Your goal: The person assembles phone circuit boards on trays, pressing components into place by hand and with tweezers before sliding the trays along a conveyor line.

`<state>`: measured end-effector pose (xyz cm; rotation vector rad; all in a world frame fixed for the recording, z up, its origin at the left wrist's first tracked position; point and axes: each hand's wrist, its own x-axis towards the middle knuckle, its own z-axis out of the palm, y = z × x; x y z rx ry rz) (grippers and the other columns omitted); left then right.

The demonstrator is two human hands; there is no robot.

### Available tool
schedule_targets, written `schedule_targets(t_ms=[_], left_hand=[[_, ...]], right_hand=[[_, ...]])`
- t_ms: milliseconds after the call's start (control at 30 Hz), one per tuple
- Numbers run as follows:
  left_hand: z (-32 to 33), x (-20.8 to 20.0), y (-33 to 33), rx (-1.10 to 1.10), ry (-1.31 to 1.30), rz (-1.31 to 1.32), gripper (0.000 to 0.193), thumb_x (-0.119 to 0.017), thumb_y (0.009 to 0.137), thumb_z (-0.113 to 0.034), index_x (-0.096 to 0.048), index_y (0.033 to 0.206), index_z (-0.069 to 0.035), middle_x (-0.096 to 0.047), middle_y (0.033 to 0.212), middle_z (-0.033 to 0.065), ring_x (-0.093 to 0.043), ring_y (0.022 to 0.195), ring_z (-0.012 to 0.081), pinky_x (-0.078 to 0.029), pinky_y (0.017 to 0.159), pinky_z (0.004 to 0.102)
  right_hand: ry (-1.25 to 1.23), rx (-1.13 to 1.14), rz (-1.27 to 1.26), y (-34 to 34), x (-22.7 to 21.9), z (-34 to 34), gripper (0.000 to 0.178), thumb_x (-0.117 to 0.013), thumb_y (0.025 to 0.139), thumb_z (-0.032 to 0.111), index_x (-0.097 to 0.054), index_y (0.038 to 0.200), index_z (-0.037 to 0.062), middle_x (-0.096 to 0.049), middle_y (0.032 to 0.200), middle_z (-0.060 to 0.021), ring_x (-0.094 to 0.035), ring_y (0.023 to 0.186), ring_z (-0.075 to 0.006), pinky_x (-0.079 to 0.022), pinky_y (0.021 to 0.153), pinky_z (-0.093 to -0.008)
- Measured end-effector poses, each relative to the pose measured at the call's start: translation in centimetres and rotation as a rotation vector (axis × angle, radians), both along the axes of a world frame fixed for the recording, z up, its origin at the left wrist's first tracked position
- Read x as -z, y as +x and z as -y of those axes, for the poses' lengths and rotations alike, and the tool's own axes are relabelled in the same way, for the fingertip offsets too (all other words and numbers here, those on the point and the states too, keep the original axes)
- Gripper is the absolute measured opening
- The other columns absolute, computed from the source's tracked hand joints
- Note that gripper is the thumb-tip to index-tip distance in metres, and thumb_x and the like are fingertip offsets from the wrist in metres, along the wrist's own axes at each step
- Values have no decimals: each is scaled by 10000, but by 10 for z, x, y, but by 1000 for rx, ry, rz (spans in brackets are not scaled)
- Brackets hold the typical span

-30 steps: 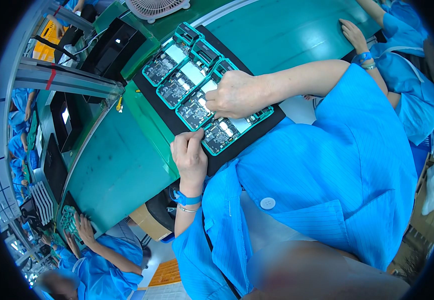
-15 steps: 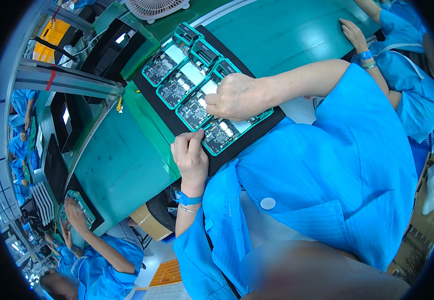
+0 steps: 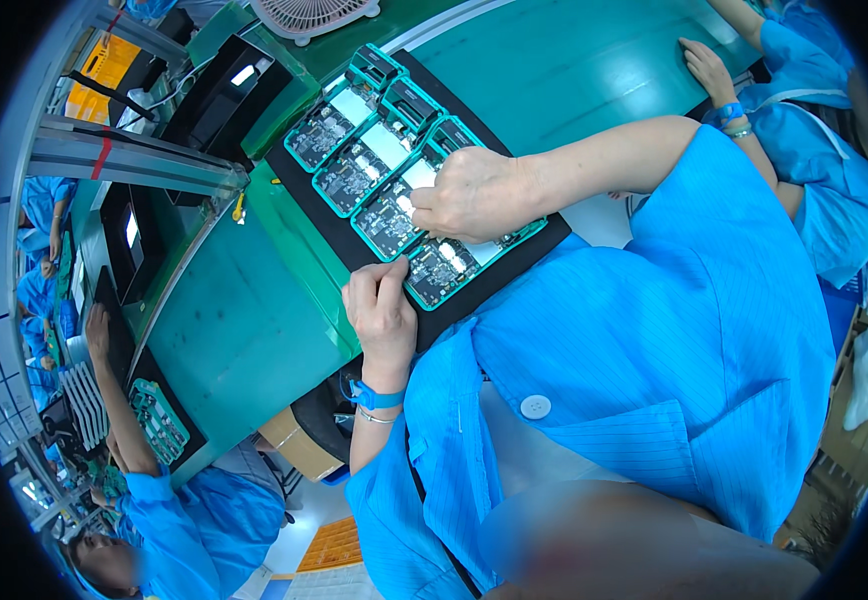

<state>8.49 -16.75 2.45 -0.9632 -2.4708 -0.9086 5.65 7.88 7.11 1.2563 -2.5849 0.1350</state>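
Teal-framed circuit units (image 3: 354,170), four in all, lie in a slanting row on a black mat (image 3: 544,238) over the green worktop (image 3: 244,290), and we bend over the one closest to our body. Our left hand (image 3: 379,310) brings thumb and forefinger together at the near-left corner of that nearest unit (image 3: 439,275); we cannot tell whether they grip the rim or only steady it. Our right hand (image 3: 479,195) is curled over the unit's middle, fingertips drawn together and pointing down, but whatever they may pinch is hidden from us.

If our left fingertips slip, we judge the frame could skew on the mat under the right hand's push. Too much pressure there might bend or scrape a small part, and because our knuckles block the view, we could miss a bad fit. Our hand also overhangs the second unit (image 3: 386,225), so a careless sweep could knock it.

Against half a second ago, our own hands look practically unmoved. The change is at the lower left: a co-worker's hand (image 3: 99,335), then over a green board (image 3: 161,422), now reaches well away from it, leaving that board uncovered.
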Motion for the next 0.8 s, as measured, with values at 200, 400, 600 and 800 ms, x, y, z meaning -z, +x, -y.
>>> schedule_targets(t_ms=[200,400,600,800], left_hand=[[0,0,-1,13,20,-9,284,-694,767,94,-749,993,-67,-633,923,68,-603,864,255,-474,765,372],[1,0,-2,31,3,-16,285,-691,745,84,-743,985,-61,-628,924,65,-616,885,245,-471,785,369],[0,-1,-5,54,-14,-27,285,-690,734,87,-742,972,-59,-619,908,65,-613,878,244,-469,773,370],[0,-6,-6,72,-40,6,273,-688,738,88,-739,964,-57,-617,901,65,-610,870,242,-464,761,370]], right_hand=[[6,29,103,-2,-8,1,220,-717,844,247,-631,787,52,-608,777,-77,-666,595,-232,-521,460,-373],[24,60,182,-3,-13,1,229,-691,865,264,-648,811,46,-633,795,-84,-680,625,-255,-539,493,-397],[50,52,191,-4,-11,2,224,-703,855,256,-661,830,38,-636,790,-82,-685,639,-251,-535,491,-396],[29,48,183,-5,-10,2,209,-715,842,248,-665,820,46,-637,796,-84,-684,635,-243,-530,486,-389]])
